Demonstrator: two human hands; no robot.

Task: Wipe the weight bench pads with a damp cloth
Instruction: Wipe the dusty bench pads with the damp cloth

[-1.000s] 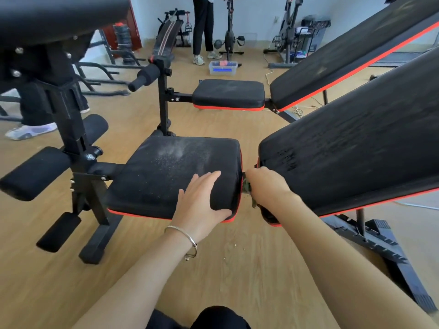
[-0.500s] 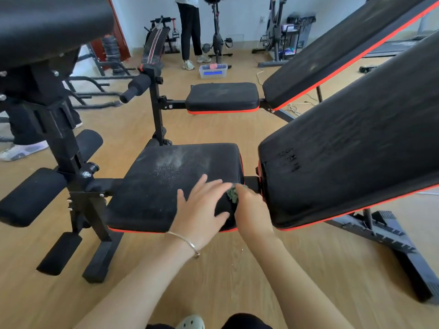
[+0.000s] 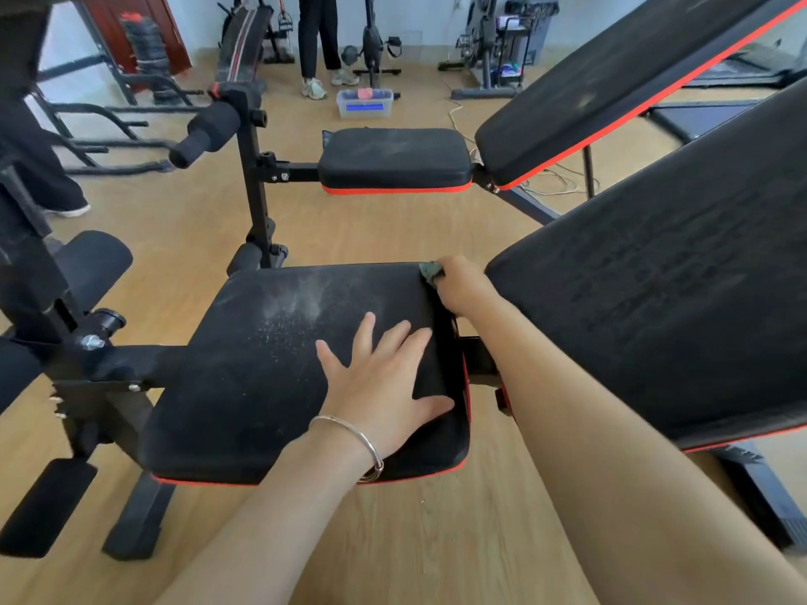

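A clear plastic bin [image 3: 364, 103] stands on the wood-plank floor [image 3: 436, 539] far back, with something blue inside and a pink item at its top. Nearer, the rectangular seat pad [image 3: 262, 386], matte black with a red lower trim, carries a pale dusty speckle [image 3: 297, 307] near its far edge. The left hand [image 3: 384, 386] lies flat on this pad with fingers spread, a thin metal bangle [image 3: 353, 438] at the wrist. The right hand [image 3: 463, 283] is curled round a crumpled green cloth [image 3: 431, 271], held at the pad's far right corner, beside the tilted, grainy black back pad [image 3: 677, 299].
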